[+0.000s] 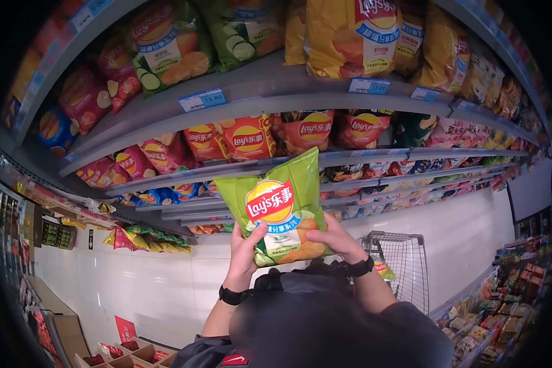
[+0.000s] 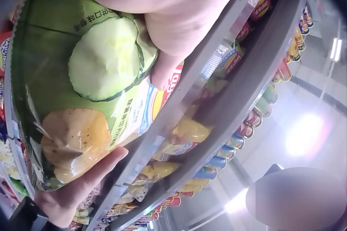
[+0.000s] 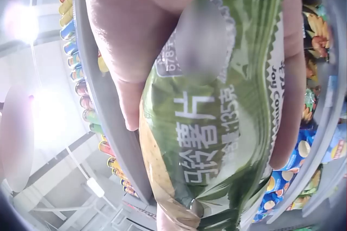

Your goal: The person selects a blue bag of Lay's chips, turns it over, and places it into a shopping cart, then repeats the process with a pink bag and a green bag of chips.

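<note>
A green bag of Lay's potato chips (image 1: 288,214), with cucumber slices and chips printed on its front, is held up before the chest in the head view. My left hand (image 1: 244,250) grips its left lower side, thumb on the front. On the opposite side my right hand (image 1: 338,238) holds it the same way, thumb across the printed chips. The left wrist view shows the printed cucumber on the chip bag (image 2: 105,60) under the left hand (image 2: 173,14). In the right wrist view the bag's lower edge (image 3: 206,128) lies between the right hand's thumb and fingers (image 3: 287,106).
Shelves (image 1: 276,92) of chip bags in several colours curve across the front. A wire shopping cart (image 1: 405,264) with a chip bag in it stands to the right. Snack packs (image 1: 497,313) fill a display at lower right, and a divided bin (image 1: 129,359) is at lower left.
</note>
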`<control>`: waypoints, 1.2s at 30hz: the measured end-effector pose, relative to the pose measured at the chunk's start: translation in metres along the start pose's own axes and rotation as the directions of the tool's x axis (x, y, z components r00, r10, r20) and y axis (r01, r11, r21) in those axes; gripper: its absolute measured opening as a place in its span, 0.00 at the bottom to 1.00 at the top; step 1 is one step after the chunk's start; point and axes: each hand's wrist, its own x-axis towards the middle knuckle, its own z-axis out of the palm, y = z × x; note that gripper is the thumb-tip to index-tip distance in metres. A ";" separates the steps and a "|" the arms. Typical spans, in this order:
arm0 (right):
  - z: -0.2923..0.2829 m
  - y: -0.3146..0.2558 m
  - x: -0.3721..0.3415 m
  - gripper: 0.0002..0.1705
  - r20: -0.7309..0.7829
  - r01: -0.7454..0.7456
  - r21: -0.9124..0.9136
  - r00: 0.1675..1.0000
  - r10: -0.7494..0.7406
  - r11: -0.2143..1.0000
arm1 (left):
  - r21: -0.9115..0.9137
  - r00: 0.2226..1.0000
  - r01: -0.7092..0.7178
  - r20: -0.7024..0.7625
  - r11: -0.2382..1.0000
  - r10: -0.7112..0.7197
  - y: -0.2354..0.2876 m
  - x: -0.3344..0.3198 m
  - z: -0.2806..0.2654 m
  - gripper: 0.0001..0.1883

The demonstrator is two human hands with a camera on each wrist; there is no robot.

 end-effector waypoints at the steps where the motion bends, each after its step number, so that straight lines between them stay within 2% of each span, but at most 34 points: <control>1: -0.001 -0.001 0.000 0.41 -0.006 -0.003 0.011 1.000 0.003 1.000 | -0.003 1.000 0.001 -0.014 1.000 -0.001 -0.002 0.000 0.001 0.27; 2: -0.004 -0.002 0.000 0.41 -0.005 0.001 0.011 1.000 -0.001 1.000 | -0.002 1.000 -0.002 -0.012 1.000 0.002 -0.002 0.000 0.003 0.27; 4: -0.009 -0.004 -0.001 0.40 0.021 0.051 -0.152 0.999 -0.048 0.987 | 0.020 0.999 0.048 -0.006 0.999 -0.048 0.001 -0.001 0.007 0.27; 5: -0.008 -0.005 -0.001 0.40 0.020 0.055 -0.152 0.998 -0.052 0.987 | 0.025 0.998 0.063 -0.002 0.998 -0.063 0.001 0.000 0.007 0.28; 6: -0.007 -0.005 0.000 0.40 -0.019 0.151 -0.158 0.988 -0.155 0.976 | 0.027 0.998 0.062 0.001 0.998 -0.062 0.001 0.000 0.008 0.28; 7: -0.005 -0.006 0.000 0.40 -0.056 0.244 -0.168 0.965 -0.256 0.955 | 0.135 0.999 -0.021 0.036 0.991 0.017 0.000 -0.001 0.009 0.26; 8: -0.003 -0.006 0.000 0.40 -0.059 0.247 -0.169 0.964 -0.259 0.954 | 0.237 0.993 -0.108 0.079 0.965 0.091 0.000 -0.002 0.010 0.24; 11: 0.005 -0.002 -0.001 0.37 -0.144 0.164 -0.200 0.970 -0.194 0.966 | 0.239 0.993 -0.092 0.093 0.967 0.071 0.006 -0.004 0.009 0.27; 13: 0.010 0.002 0.001 0.34 -0.236 0.097 -0.112 0.964 -0.121 0.989 | 0.213 0.993 -0.074 0.105 0.974 0.052 0.009 -0.005 0.007 0.28; 17: 0.018 0.005 -0.001 0.33 -0.229 0.072 -0.167 0.967 -0.110 0.983 | 0.169 0.993 -0.018 0.119 0.985 -0.002 0.012 -0.006 -0.008 0.31; 20: 0.026 0.007 -0.005 0.36 -0.213 0.007 -0.208 0.976 -0.052 0.978 | 0.171 0.993 0.017 0.112 0.985 -0.037 0.012 -0.006 -0.021 0.32; 23: 0.039 0.012 -0.010 0.42 -0.158 0.037 -0.106 0.986 -0.054 0.994 | 0.150 0.995 0.032 0.093 0.988 -0.047 0.015 -0.007 -0.030 0.29; 25: 0.042 0.019 -0.010 0.47 0.042 0.123 -0.244 0.992 -0.116 0.962 | 0.139 0.993 0.042 0.104 0.989 -0.057 0.018 -0.010 -0.033 0.29; 26: 0.043 0.022 -0.010 0.47 0.036 0.120 -0.243 0.993 -0.114 0.963 | 0.129 0.992 0.047 0.112 0.991 -0.062 0.020 -0.011 -0.035 0.30; 28: 0.047 0.032 -0.012 0.49 -0.074 0.061 -0.243 0.994 -0.081 0.968 | 0.129 0.991 0.069 0.104 0.989 -0.083 0.019 -0.014 -0.042 0.30; 31: 0.062 0.035 -0.018 0.48 -0.142 0.069 -0.171 0.985 -0.094 0.983 | 0.142 0.989 0.081 0.112 0.987 -0.097 0.022 -0.017 -0.049 0.30; 35: 0.070 0.027 -0.030 0.50 -0.161 0.019 -0.194 0.986 -0.051 0.981 | 0.188 0.983 0.068 0.158 0.980 -0.098 0.019 -0.018 -0.057 0.29; 36: 0.068 0.027 -0.035 0.51 -0.150 0.012 -0.113 0.988 -0.029 0.994 | 0.186 0.983 0.067 0.158 0.980 -0.097 0.020 -0.020 -0.057 0.29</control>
